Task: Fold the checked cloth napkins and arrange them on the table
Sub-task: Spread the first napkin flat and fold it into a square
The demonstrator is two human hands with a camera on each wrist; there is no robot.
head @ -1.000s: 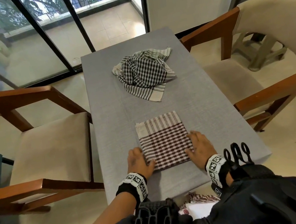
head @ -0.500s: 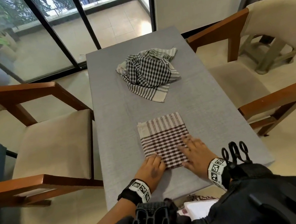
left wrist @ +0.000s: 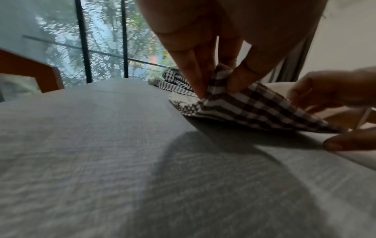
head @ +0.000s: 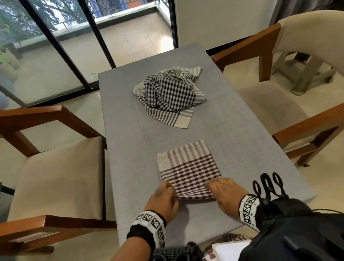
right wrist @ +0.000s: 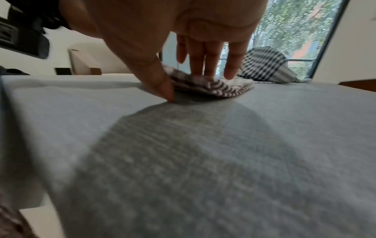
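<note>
Two napkins lie on the grey table (head: 130,159) in front of you. Your left hand (head: 163,201) pinches the near left corner of the brown checked napkin (head: 189,168) between thumb and fingers (left wrist: 200,75), and that corner is raised off the tabletop. Your right hand (head: 226,194) is at the near right corner of the same napkin: its fingers (right wrist: 211,64) lie straight on top of the cloth while the thumb points down to the table just beside the edge, so the grip is loose rather than a firm pinch. The near edge of the napkin sits lifted between your two hands; its far part, with the striped band, lies flat on the table. It is folded into a rough square and sits near your edge of the table, about midway across.

Further away, towards the window end, the black checked napkin (head: 170,94) lies crumpled in a loose heap, well apart from the folded one. Cream chairs with wooden arms (head: 47,186) stand on both sides of the table.
</note>
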